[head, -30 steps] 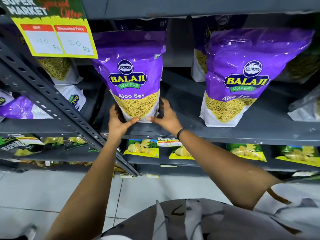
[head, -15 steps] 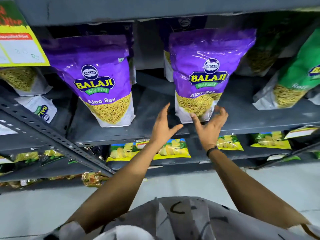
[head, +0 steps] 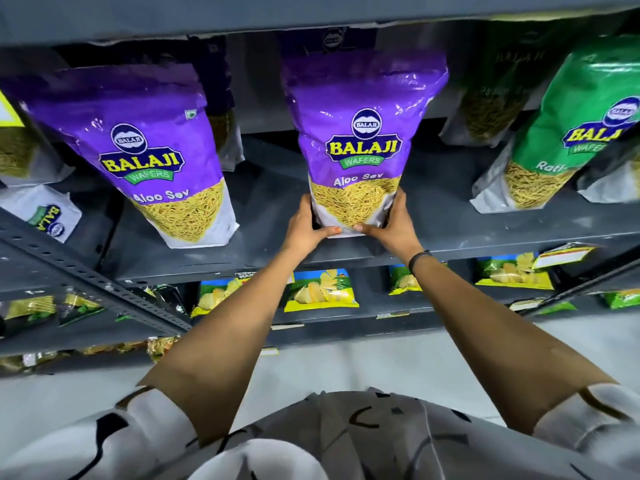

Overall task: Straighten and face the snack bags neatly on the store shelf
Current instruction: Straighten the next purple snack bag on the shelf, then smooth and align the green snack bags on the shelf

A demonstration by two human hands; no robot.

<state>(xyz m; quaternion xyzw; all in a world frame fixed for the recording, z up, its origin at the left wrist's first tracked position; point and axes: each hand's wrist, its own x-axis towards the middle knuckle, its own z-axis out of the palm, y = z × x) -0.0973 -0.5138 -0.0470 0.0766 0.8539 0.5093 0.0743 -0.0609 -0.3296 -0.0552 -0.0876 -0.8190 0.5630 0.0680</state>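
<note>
A purple Aloo Sev bag [head: 363, 109] stands upright at the middle of the grey shelf [head: 450, 233], label facing me. My left hand [head: 306, 226] grips its lower left corner and my right hand [head: 393, 225] grips its lower right corner, thumbs meeting under the bag's base. A second purple Aloo Sev bag [head: 145, 133] stands to the left, leaning slightly, untouched. A green bag [head: 568, 133] leans at the right. More bags stand behind in shadow.
A slanted perforated shelf post [head: 90, 271] crosses the lower left. A white bag [head: 45, 216] lies on its side at far left. Yellow and green chip packets [head: 322, 289] line the shelf below. Pale floor lies beneath.
My hands left the left purple bag, moved right, and closed on the base of the middle purple bag. The view shifted right, bringing the green bag into sight.
</note>
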